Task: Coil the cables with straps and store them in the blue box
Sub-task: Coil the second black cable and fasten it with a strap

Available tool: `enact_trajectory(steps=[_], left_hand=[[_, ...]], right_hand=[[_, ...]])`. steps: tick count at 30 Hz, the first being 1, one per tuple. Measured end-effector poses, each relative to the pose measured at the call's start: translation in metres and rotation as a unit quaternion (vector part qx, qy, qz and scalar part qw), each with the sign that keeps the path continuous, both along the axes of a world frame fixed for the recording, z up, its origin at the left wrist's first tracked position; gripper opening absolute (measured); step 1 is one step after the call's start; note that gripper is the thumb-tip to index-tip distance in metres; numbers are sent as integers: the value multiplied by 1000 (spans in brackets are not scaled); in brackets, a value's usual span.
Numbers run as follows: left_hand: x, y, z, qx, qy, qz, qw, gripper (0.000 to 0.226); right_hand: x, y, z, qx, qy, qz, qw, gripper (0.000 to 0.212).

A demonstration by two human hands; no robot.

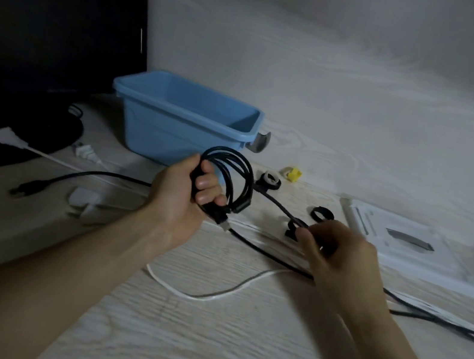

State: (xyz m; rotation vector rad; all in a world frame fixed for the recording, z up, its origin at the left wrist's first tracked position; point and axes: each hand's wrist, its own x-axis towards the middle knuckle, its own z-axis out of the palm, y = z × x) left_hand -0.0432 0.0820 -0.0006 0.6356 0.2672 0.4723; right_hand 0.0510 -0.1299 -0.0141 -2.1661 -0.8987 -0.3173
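Observation:
My left hand (184, 198) grips a coiled black cable (237, 179) upright above the table, its plugs sticking out below my fingers. A black strap (280, 207) runs from the coil to my right hand (339, 254), which pinches its free end. Behind the coil stands the open blue box (175, 124); I see nothing in the visible part of its inside. Loose rolled straps lie on the table: a black one (322, 214) and a black-and-white one (270, 179).
A black cable (264, 252) and a white cable (208, 296) trail across the pale wood table. A white plug (88, 151) and a white adapter (83, 199) lie at left by a dark monitor (51, 20). A white flat device (408, 244) sits at right, a yellow piece (293, 174) behind.

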Motion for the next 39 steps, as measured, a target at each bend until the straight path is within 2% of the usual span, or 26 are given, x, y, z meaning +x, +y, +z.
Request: enact_trajectory(steps=[3,5,7,10,12,13,16,18,21,24,28,31,33,36,38,39], left_hand=[[1,-1,3,-20,-12,25,999,47],[0,-5,5,-13,-20,31,999,52],[-2,-8,8,9,-29,29,999,52],[-1,-16,8,86,-45,44,994,37],[1,-20,2,197,-43,70,977,29],[1,-21,-3,279,-29,85,956,26],[-3,-25,-17,523,0,56,850,24],[-7,-27,-24,595,16,2,804,27],[-12,-28,-22,606,41,-73,791,25],[-18,-29,-12,648,51,-126,750,33],[-24,-29,-2,703,53,-132,697,48],[-26,-25,-1,721,50,-143,676,44],[-26,-22,-3,760,58,-130,634,34],[-25,-22,-3,837,109,-77,531,29],[-24,-20,-2,854,135,-48,500,32],[-24,-19,-1,853,137,-33,503,34]], right_hand=[[-13,7,-6,-30,-33,11,999,27],[-27,18,-12,-70,-75,64,993,37],[-38,29,-18,-110,-126,127,978,35],[-46,36,-21,-126,-173,186,959,26],[-50,37,-21,-118,-182,207,954,24],[-52,37,-20,-110,-183,215,953,27],[-53,35,-13,-59,-177,224,957,27],[-53,32,-7,-20,-164,222,961,26],[-45,27,0,42,-137,207,968,18],[-29,18,7,90,-69,186,976,27],[-15,6,7,116,-44,176,976,39],[-9,1,8,120,-46,154,980,39],[-6,0,8,117,-41,143,982,34],[-5,0,7,114,-37,129,984,30],[-5,0,7,109,-27,124,986,28],[-4,-1,7,109,-18,124,986,26]])
